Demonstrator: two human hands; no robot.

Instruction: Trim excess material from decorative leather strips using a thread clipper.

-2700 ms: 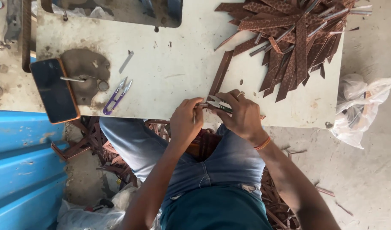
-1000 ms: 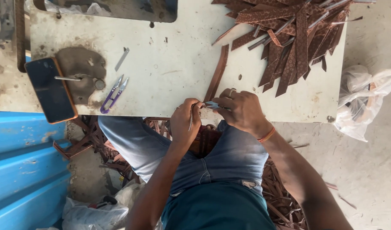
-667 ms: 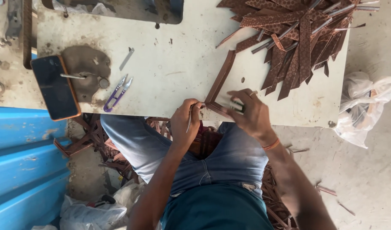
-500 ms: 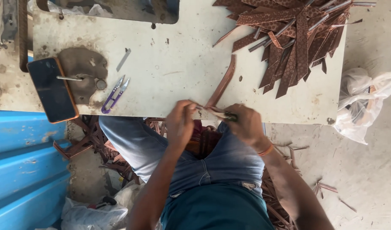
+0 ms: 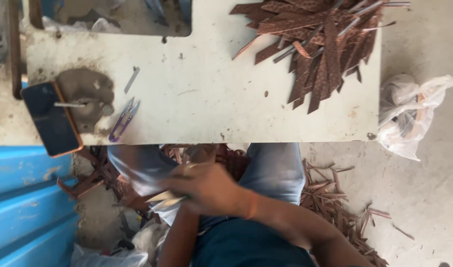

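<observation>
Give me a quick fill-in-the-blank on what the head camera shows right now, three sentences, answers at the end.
1. The pile of brown strips lies on the table toward its ______ end in the picture.
2. The purple-handled thread snips lie just right of the dark ______ at the table's left edge.
3. The right hand, blurred, is below the table edge, over the person's ______.

Missing words: right; phone; lap
</observation>
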